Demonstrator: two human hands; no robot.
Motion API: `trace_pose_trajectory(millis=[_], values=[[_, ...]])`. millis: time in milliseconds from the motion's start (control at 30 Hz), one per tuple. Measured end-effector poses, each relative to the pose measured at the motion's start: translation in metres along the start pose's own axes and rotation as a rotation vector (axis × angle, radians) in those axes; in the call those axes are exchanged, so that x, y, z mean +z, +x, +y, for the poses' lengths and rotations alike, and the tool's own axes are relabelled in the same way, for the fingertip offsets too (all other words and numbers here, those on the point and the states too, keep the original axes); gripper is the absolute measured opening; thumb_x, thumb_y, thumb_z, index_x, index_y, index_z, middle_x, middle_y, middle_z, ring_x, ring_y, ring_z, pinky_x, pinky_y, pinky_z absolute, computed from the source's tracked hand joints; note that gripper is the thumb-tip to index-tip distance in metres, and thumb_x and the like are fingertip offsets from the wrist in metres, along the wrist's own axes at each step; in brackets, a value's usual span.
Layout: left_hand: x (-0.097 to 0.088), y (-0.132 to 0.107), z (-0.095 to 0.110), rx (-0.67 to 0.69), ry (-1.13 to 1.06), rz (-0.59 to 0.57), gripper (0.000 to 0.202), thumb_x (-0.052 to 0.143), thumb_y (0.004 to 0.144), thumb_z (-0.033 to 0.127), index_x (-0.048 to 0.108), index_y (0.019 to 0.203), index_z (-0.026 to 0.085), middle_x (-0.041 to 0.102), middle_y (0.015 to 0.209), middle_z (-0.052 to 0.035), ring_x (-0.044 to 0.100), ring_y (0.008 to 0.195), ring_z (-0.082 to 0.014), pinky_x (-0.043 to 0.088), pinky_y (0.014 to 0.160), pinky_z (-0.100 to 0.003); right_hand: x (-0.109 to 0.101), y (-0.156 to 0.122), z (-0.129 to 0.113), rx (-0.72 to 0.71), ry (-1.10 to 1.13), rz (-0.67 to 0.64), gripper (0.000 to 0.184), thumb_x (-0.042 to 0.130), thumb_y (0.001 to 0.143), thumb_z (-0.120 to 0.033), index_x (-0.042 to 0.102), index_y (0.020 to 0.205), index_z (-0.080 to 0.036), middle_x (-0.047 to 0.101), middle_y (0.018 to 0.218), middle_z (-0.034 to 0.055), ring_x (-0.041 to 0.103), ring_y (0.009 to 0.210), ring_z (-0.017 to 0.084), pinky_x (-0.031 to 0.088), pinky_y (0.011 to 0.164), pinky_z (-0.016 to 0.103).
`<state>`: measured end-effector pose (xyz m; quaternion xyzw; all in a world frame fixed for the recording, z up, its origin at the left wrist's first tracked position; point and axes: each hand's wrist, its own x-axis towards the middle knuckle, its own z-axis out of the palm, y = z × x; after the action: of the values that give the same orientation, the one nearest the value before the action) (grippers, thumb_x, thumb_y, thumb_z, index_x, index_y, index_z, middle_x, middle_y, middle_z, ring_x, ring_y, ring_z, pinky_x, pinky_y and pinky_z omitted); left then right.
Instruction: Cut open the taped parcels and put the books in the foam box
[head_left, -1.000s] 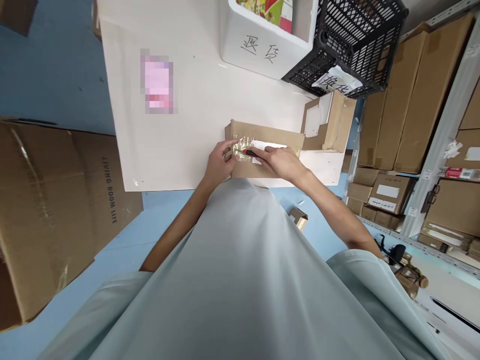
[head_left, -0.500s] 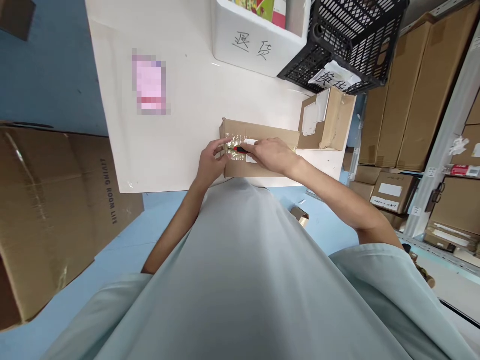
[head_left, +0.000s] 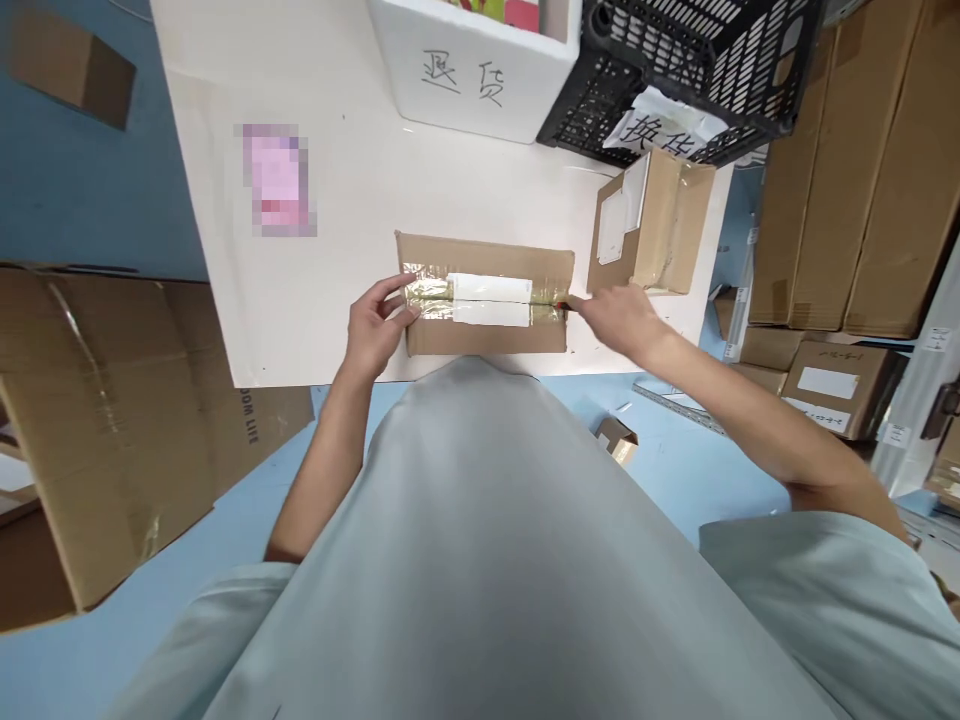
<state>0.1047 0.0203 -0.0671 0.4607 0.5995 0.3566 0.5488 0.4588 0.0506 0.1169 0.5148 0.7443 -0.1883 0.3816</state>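
A long cardboard box (head_left: 487, 340) lies near the table's front edge. Clear tape and a white label (head_left: 491, 312) run along its top, with a dark slit down the middle. At its left end, my left hand (head_left: 375, 325) holds the box, thumb and fingertips pressed on the taped edge. My right hand (head_left: 619, 318) is closed around a small red and black box cutter (head_left: 562, 306) at the right end of the slit. Most of the cutter is hidden by the fingers.
Behind stand a white foam bin (head_left: 480, 75) and a black plastic crate (head_left: 600, 105). An opened carton (head_left: 675, 225) sits to the right, a blurred pink item (head_left: 277, 180) to the left. A large carton (head_left: 142, 420) stands left of the table (head_left: 337, 200); shelved boxes (head_left: 840, 390) line the right.
My right hand has drawn the box cutter rightward from the box's left end to its right end, and a slit now shows through tape and label. My left hand stays at the left end.
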Motion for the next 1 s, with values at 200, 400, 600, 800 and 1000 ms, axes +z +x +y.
trace_pose_trajectory(millis=[200, 400, 600, 800, 1000], values=[[0.001, 0.004, 0.002, -0.066, 0.060, 0.023, 0.067, 0.088, 0.083, 0.056, 0.075, 0.143, 0.029, 0.076, 0.150, -0.0110, 0.076, 0.129, -0.0307, 0.064, 0.120, -0.054, 0.042, -0.014, 0.046, 0.027, 0.036, 0.055, 0.052, 0.042, 0.116, -0.019, 0.062, 0.164, -0.024, 0.082, 0.115, 0.0232, 0.078, 0.102, 0.035, 0.040, 0.082, 0.040], [0.004, 0.004, 0.001, -0.133, 0.081, 0.080, 0.065, 0.087, 0.088, 0.054, 0.071, 0.146, 0.028, 0.078, 0.140, -0.0044, 0.073, 0.116, -0.0258, 0.060, 0.124, -0.067, 0.087, 0.007, 0.064, -0.021, 0.196, 0.156, 0.052, 0.037, 0.118, -0.017, 0.060, 0.164, -0.025, 0.079, 0.125, 0.0192, 0.075, 0.104, 0.031, 0.040, 0.080, 0.036], [0.022, -0.009, 0.025, -0.022, 0.304, 0.228, 0.052, 0.084, 0.090, 0.039, 0.073, 0.139, 0.026, 0.066, 0.162, -0.0087, 0.058, 0.154, -0.0406, 0.043, 0.137, -0.074, 0.153, 0.011, 0.039, 0.026, 0.518, 0.241, 0.051, 0.031, 0.124, -0.030, 0.054, 0.168, -0.021, 0.076, 0.136, 0.0159, 0.073, 0.114, 0.028, 0.045, 0.079, 0.030], [0.098, -0.015, 0.075, 0.334, 0.613, 0.049, 0.058, 0.080, 0.095, 0.034, 0.069, 0.151, 0.034, 0.038, 0.188, -0.0043, 0.014, 0.181, -0.0480, 0.013, 0.146, -0.078, 0.167, -0.020, 0.006, 0.123, 0.871, 0.407, 0.059, 0.025, 0.122, -0.036, 0.050, 0.173, -0.021, 0.079, 0.139, 0.0160, 0.078, 0.115, 0.029, 0.059, 0.093, 0.035], [0.187, 0.012, 0.084, 0.460, 0.604, -0.373, 0.065, 0.060, 0.111, 0.057, 0.056, 0.169, 0.028, 0.047, 0.184, -0.0115, 0.021, 0.181, -0.0397, 0.009, 0.147, -0.071, 0.150, -0.028, -0.003, 0.172, 1.095, 0.410, 0.067, 0.026, 0.118, -0.037, 0.031, 0.182, -0.019, 0.084, 0.132, 0.0145, 0.080, 0.113, 0.032, 0.064, 0.100, 0.045]])
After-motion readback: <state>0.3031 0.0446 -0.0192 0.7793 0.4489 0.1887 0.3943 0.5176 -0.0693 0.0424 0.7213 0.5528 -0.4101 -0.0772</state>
